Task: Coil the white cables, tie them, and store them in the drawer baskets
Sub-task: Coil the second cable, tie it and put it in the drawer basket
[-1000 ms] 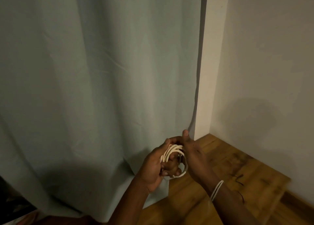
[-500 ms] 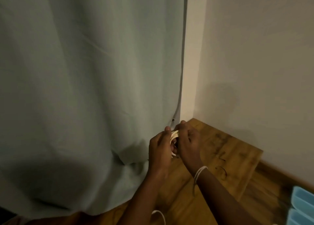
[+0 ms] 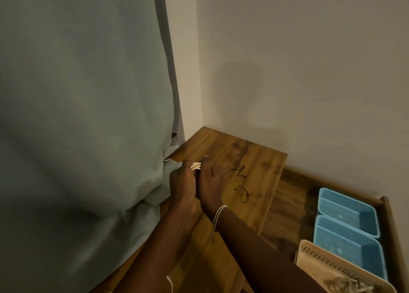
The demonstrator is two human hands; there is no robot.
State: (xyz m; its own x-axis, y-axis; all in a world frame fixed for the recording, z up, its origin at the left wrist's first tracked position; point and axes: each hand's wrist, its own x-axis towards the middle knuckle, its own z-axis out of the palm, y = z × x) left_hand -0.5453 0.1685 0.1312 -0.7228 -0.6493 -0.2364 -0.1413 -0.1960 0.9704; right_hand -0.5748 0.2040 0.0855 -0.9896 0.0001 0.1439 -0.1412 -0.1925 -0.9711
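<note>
Head view is showing both hands meeting over a wooden top. The left hand (image 3: 182, 183) and the right hand (image 3: 209, 179) are both curling their fingers around a small coil of white cable (image 3: 196, 166), whose smooth, rounded loops are peeking out as 3 or 4 pale bands between the fingertips, just above the wooden top (image 3: 250, 159). A thin white cord bracelet (image 3: 220, 213) is circling the right wrist. The wooden top is showing a warm brown grain with dark streaks, and 2 thin dark ties (image 3: 242, 195) are lying on it, right of the hands. A pale grey-green curtain (image 3: 84, 115) of soft, matte cloth is hanging at the left, its folds bunching against the wood beside the left hand. At the lower right, an open drawer (image 3: 386, 206) is holding 2 blue rectangular baskets (image 3: 347, 213) with ribbed walls and a beige perforated basket (image 3: 321, 261) with tangled pale items inside. Plain, smooth walls (image 3: 309, 71) are meeting in a corner behind.
</note>
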